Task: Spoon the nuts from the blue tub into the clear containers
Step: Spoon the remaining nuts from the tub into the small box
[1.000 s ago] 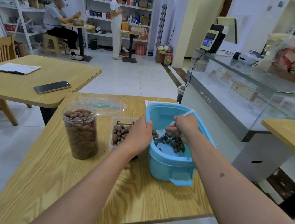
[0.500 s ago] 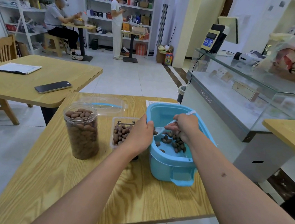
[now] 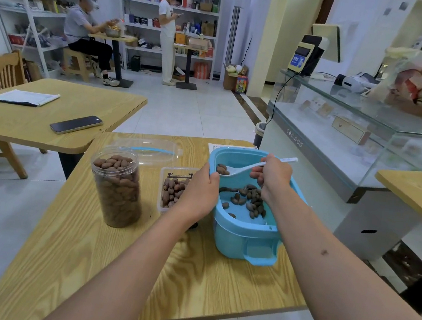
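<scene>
**Loaded spoon lifted over the tub, ready for the small box**

Nuts thinly scattered over the floor of the blue tub, mostly toward its right side; a few more cradled in the bowl of the white spoon, raised near the tub's left rim. Spoon handle pinched in the curled fingers of the right hand, bowl kept roughly level, presumably so nothing rolls off. Left hand wrapped over the tub's left rim, thumb inside, gripping it, likely to steady the light tub against the scooping. Just beside that hand, a shallow clear container, partly filled and close enough for a short carry. Further left, a tall clear jar already packed to the top with nuts, so probably finished. Behind both, a clear lid with a blue strip lying flat, set aside to leave the openings free. All resting on the wooden counter. Well apart on a neighbouring table, a phone and some papers.
</scene>
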